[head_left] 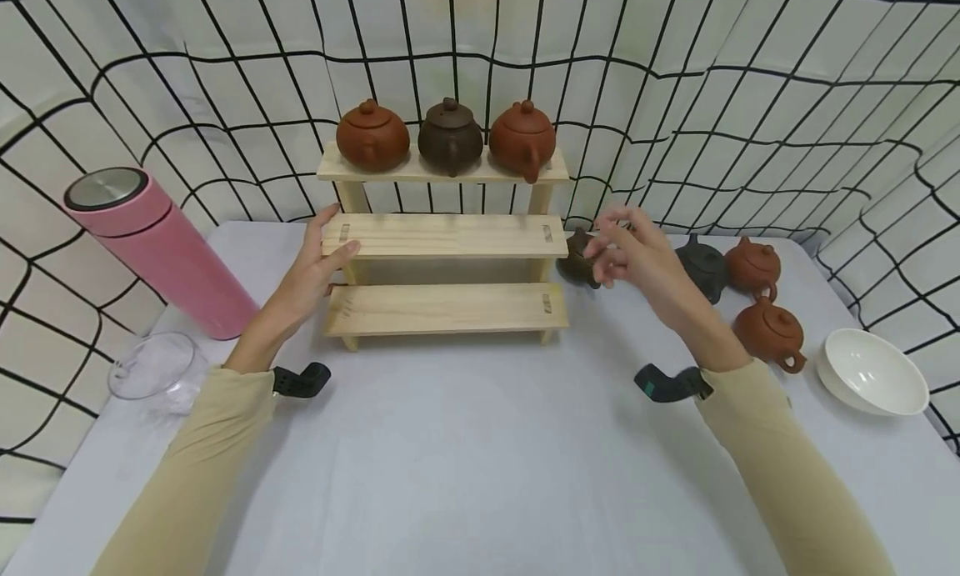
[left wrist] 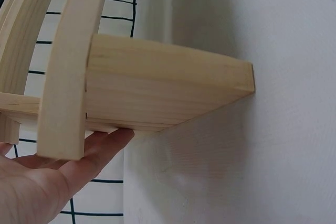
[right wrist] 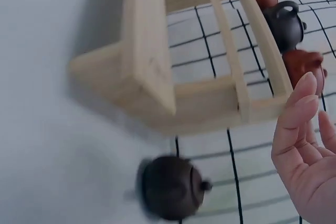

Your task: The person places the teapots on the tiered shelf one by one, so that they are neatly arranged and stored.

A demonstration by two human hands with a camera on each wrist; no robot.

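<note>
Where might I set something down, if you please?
Both lower shelves, save at the left hand, and the table between rack and sleeves are bare. Teapots crowd the top shelf; more teapots and a bowl, the table's right.

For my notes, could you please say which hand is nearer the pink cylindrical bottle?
Left hand: just right of the bottle; the right hand is beyond the pale three-tier wooden rack.

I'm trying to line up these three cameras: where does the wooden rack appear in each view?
Head: the wooden rack stands near the centre, seen from the front, with teapots on top.
Left wrist: the wooden rack fills the upper left, cut off by the frame, above the left hand.
Right wrist: the wooden rack is at upper centre, left of the right hand.
Shared landmark: the black grid.
</note>
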